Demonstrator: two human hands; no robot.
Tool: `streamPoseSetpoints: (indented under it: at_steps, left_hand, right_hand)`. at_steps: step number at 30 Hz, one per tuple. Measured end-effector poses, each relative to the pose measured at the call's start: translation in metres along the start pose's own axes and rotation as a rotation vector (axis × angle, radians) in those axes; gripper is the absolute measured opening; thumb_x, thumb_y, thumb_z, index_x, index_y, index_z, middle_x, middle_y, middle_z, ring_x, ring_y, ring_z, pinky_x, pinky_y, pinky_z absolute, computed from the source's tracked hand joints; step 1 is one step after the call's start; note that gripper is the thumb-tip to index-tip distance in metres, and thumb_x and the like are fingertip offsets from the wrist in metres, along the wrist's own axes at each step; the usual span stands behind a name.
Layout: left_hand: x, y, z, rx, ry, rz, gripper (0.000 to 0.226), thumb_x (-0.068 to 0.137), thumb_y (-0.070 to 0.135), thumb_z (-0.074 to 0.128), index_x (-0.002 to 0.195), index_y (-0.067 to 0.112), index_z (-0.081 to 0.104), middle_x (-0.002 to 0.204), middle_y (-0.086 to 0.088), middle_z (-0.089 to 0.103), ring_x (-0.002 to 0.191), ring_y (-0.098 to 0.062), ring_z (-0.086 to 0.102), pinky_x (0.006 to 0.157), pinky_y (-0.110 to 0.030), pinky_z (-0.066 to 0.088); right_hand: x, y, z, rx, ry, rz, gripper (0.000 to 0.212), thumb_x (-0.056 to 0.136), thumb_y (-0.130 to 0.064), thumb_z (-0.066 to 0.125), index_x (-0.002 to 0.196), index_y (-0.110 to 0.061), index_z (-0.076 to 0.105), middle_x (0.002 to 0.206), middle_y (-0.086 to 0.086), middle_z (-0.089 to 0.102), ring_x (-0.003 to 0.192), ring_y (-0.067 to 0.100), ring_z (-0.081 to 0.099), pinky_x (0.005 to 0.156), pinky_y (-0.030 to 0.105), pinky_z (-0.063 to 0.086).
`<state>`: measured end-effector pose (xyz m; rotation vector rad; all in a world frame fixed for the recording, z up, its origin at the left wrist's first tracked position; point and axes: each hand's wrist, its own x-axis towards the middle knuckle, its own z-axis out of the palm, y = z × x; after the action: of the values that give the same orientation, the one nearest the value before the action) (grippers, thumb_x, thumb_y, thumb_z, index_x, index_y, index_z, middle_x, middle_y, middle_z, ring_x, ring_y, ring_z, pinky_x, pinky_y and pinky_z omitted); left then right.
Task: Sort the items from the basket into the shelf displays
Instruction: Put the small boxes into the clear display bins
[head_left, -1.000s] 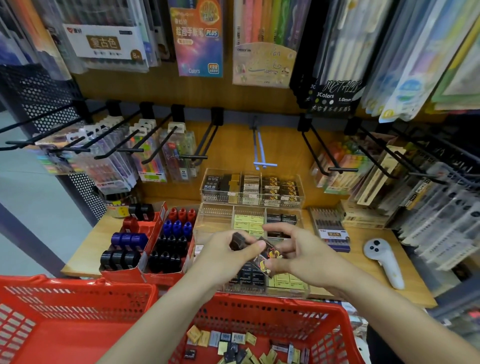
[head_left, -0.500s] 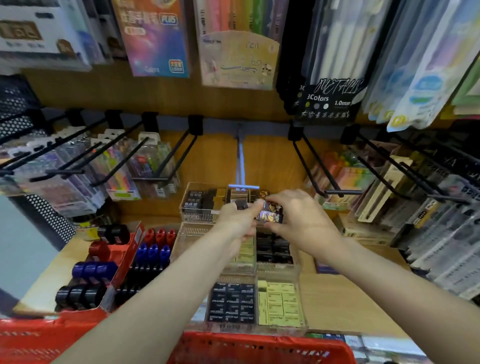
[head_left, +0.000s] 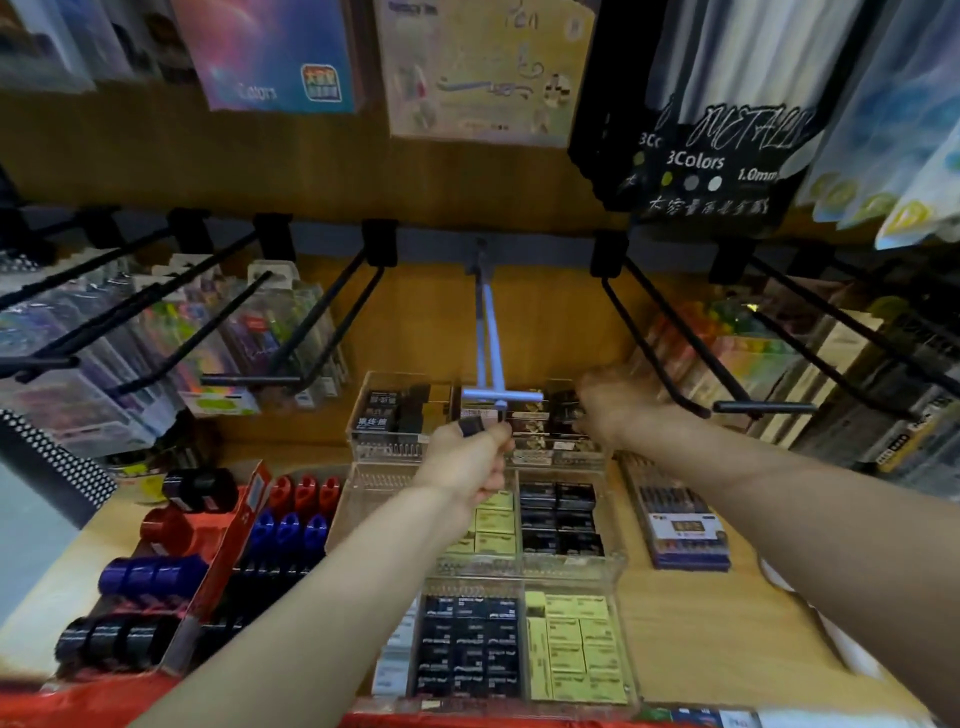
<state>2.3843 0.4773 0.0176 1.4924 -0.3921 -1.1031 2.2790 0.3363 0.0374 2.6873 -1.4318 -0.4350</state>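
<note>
My left hand (head_left: 465, 457) pinches a small dark eraser (head_left: 471, 426) just in front of the back clear tray (head_left: 387, 449). That tray holds dark and patterned eraser packs. My right hand (head_left: 615, 408) is blurred and reaches over the tray's right compartment (head_left: 563, 415); what it holds is hidden by the blur. Below my forearms lie a middle clear tray (head_left: 358, 493) and a front clear tray (head_left: 626, 649), both with black and yellow erasers. Only the rim of the red basket (head_left: 83, 701) shows at the bottom edge.
A light blue peg hook (head_left: 488, 338) juts out just above my hands, with black hooks (head_left: 332, 332) on both sides. A red display box (head_left: 228, 540) of dark, blue and red items sits at left. A pen pack (head_left: 683, 530) lies at right.
Both hands have reached farther in to the back tray. The right hand moved right, apart from the left. My view leaned in, and the basket dropped almost out of sight.
</note>
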Motion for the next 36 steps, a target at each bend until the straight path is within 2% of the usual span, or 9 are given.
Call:
streamPoseSetpoints:
  at_steps: [6, 9, 12, 17, 20, 24, 28, 32, 36]
  left_hand:
    - [-0.003, 0.002, 0.002, -0.041, -0.053, -0.041, 0.006, 0.098, 0.008, 0.057, 0.093, 0.01, 0.06, 0.078, -0.006, 0.055, 0.051, -0.009, 0.039, 0.04, -0.017, 0.031]
    - [-0.008, 0.008, 0.005, -0.099, -0.094, -0.026, 0.006, 0.097, 0.005, 0.053, 0.102, 0.009, 0.056, 0.086, -0.007, 0.05, 0.065, -0.012, 0.043, 0.05, -0.019, 0.04]
    - [-0.012, 0.012, 0.007, -0.203, -0.128, -0.025, 0.009, 0.1, 0.004, 0.046, 0.107, 0.006, 0.051, 0.089, -0.009, 0.048, 0.077, -0.017, 0.048, 0.065, -0.027, 0.049]
    - [-0.018, 0.016, 0.017, -0.295, -0.136, -0.043, 0.012, 0.104, -0.004, 0.037, 0.106, 0.006, 0.043, 0.123, -0.02, 0.048, 0.102, -0.027, 0.061, 0.083, -0.037, 0.056]
    - [-0.018, 0.015, 0.017, -0.296, -0.103, -0.028, 0.026, 0.1, -0.01, 0.04, 0.116, 0.01, 0.042, 0.127, -0.018, 0.05, 0.112, -0.031, 0.063, 0.089, -0.043, 0.056]
    - [-0.014, 0.014, 0.012, -0.254, -0.056, -0.005, 0.018, 0.102, -0.003, 0.043, 0.098, 0.013, 0.05, 0.117, -0.015, 0.056, 0.112, -0.031, 0.064, 0.094, -0.044, 0.055]
    - [-0.009, 0.014, 0.012, -0.247, -0.046, 0.018, 0.019, 0.102, -0.003, 0.044, 0.097, 0.014, 0.052, 0.128, -0.02, 0.056, 0.114, -0.031, 0.063, 0.09, -0.042, 0.057]
    - [-0.008, 0.01, 0.011, -0.255, -0.065, 0.007, 0.019, 0.101, -0.005, 0.043, 0.099, 0.013, 0.051, 0.126, -0.021, 0.055, 0.112, -0.031, 0.064, 0.088, -0.041, 0.057]
    - [-0.008, 0.006, 0.01, -0.263, -0.045, -0.006, 0.021, 0.102, -0.003, 0.043, 0.116, 0.012, 0.048, 0.128, -0.021, 0.054, 0.113, -0.031, 0.063, 0.093, -0.043, 0.055]
  right_hand:
    - [-0.003, -0.007, -0.001, 0.051, 0.094, -0.002, 0.045, 0.099, -0.032, 0.054, 0.138, -0.011, 0.048, 0.143, 0.012, 0.046, 0.129, 0.027, 0.046, 0.102, 0.033, 0.039]
    - [-0.02, 0.001, 0.008, 0.305, 0.178, -0.05, 0.049, 0.099, -0.032, 0.056, 0.144, -0.018, 0.044, 0.153, 0.007, 0.034, 0.137, 0.028, 0.039, 0.111, 0.041, 0.037]
    - [-0.038, 0.005, 0.026, 0.336, 0.325, -0.133, 0.042, 0.103, -0.046, 0.035, 0.128, -0.021, 0.058, 0.135, 0.002, 0.056, 0.117, 0.023, 0.058, 0.1, 0.045, 0.046]
    - [-0.043, -0.002, 0.05, 0.158, 0.219, -0.167, 0.07, 0.098, -0.062, 0.014, 0.151, -0.019, 0.031, 0.156, 0.002, 0.037, 0.143, 0.017, 0.034, 0.118, 0.055, 0.016]
    - [-0.036, -0.006, 0.05, 0.152, 0.213, -0.13, 0.071, 0.098, -0.062, 0.014, 0.152, -0.017, 0.027, 0.153, 0.004, 0.041, 0.142, 0.02, 0.036, 0.115, 0.057, 0.017]
    - [-0.027, -0.007, 0.046, 0.192, 0.266, -0.09, 0.061, 0.101, -0.055, 0.023, 0.145, -0.016, 0.037, 0.138, 0.008, 0.055, 0.124, 0.027, 0.053, 0.107, 0.05, 0.031]
    - [-0.017, -0.006, 0.045, 0.232, 0.171, -0.059, 0.062, 0.099, -0.054, 0.024, 0.146, -0.014, 0.035, 0.146, 0.011, 0.046, 0.132, 0.03, 0.045, 0.11, 0.053, 0.024]
    - [-0.01, -0.013, 0.039, 0.254, 0.175, -0.057, 0.066, 0.096, -0.058, 0.02, 0.144, -0.015, 0.035, 0.139, 0.011, 0.053, 0.129, 0.031, 0.047, 0.108, 0.053, 0.025]
    - [-0.013, -0.011, 0.041, 0.186, 0.159, -0.053, 0.07, 0.099, -0.059, 0.017, 0.151, -0.014, 0.029, 0.151, 0.011, 0.038, 0.137, 0.03, 0.038, 0.114, 0.054, 0.017]
